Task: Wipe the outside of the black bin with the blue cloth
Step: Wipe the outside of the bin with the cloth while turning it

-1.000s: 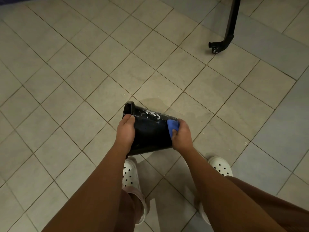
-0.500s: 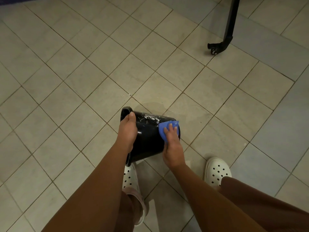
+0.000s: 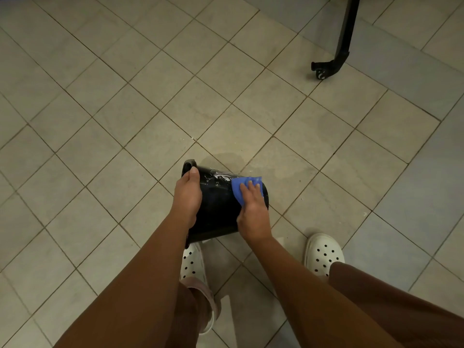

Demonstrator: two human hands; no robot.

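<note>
We are in the middle of the wiping step, and it is not finished. The black bin [image 3: 216, 214] is turned on its side above the tiled floor [image 3: 100, 121], just in front of the person's white clogs [image 3: 324, 254]. Its open mouth points to the left and its base to the right. We cannot tell whether its lower edge touches anything. The left grip [image 3: 187, 197] is curled over the rim at the mouth and holds the bin steady, with the thumb on top of the edge. The right grip [image 3: 253, 212] lies flat, its fingers straight and a little spread. It presses the blue cloth [image 3: 239, 189] against the upper part of the wall, close to the base end. It is not closed around the cloth; the cloth is only held between the palm and the bin. Beside the cloth, toward the mouth, white smears [image 3: 221, 176] show on the glossy wall, so we judge this part is not yet clean. The next move, in our opinion, calls for drawing the cloth leftward over these smears with firm pressure. Meanwhile the left grip must resist, so that the bin does not roll. After that the bin should be turned to bring its hidden underside up. A black wheeled leg [image 3: 326, 69] stands well apart at the far right.
</note>
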